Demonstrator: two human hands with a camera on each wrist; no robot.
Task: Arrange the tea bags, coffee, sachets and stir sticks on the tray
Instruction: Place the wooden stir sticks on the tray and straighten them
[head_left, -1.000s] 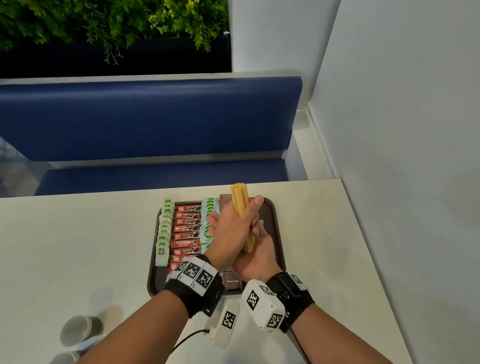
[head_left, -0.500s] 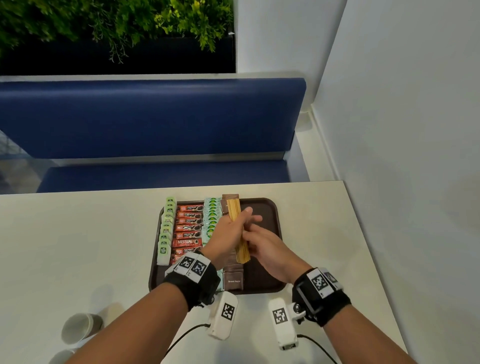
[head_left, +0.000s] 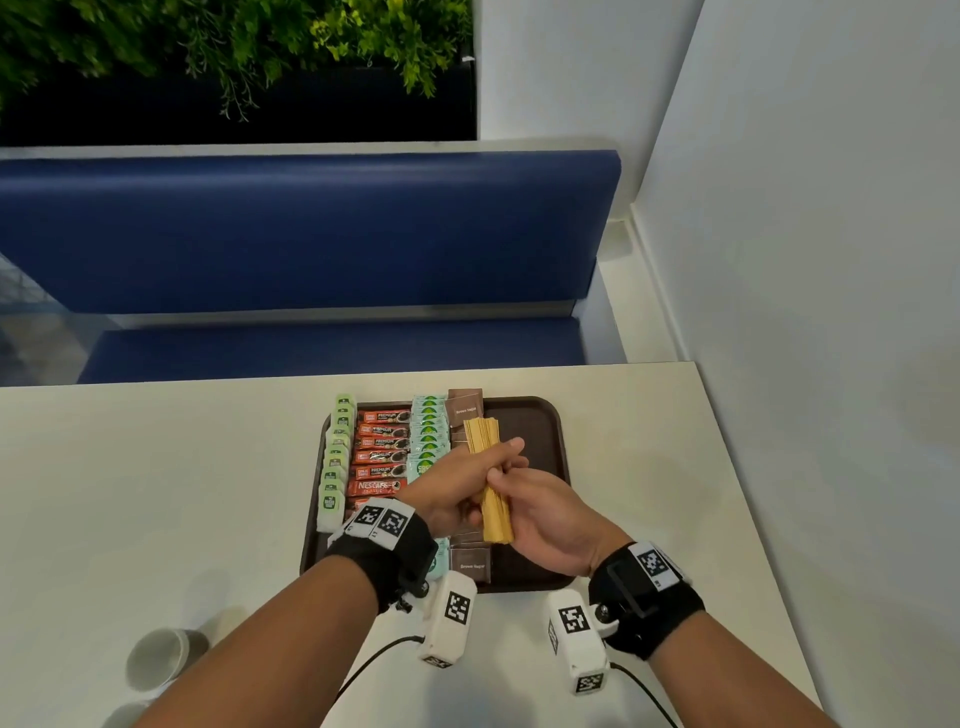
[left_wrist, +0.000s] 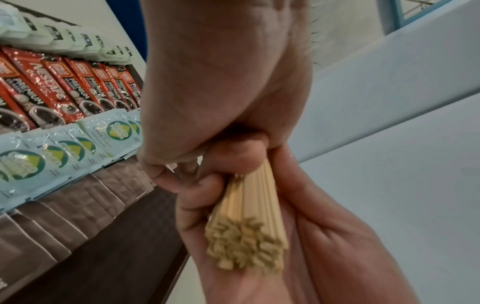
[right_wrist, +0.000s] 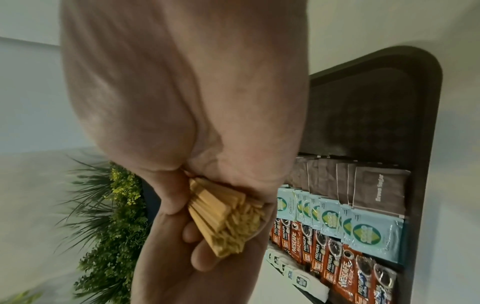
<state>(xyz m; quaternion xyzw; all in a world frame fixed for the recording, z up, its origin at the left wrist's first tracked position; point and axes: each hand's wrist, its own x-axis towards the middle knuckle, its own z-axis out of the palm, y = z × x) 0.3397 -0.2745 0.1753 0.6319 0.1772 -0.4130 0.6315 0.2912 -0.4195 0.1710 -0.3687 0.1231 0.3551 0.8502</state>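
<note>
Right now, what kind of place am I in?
Probably a café or office pantry booth: a blue padded bench behind a pale table, greenery above it, and a tray of coffee and sugar sachets.

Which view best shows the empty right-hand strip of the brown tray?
The head view: the dark brown plastic tray lies whole there, its strip bare. The right wrist view shows only that far corner; the left wrist view shows a sliver.

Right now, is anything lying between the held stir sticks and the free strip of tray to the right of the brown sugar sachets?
Nothing visible does. Both hands grip the stir sticks above the brown sugar sachets; the tray beside them is bare.
</note>
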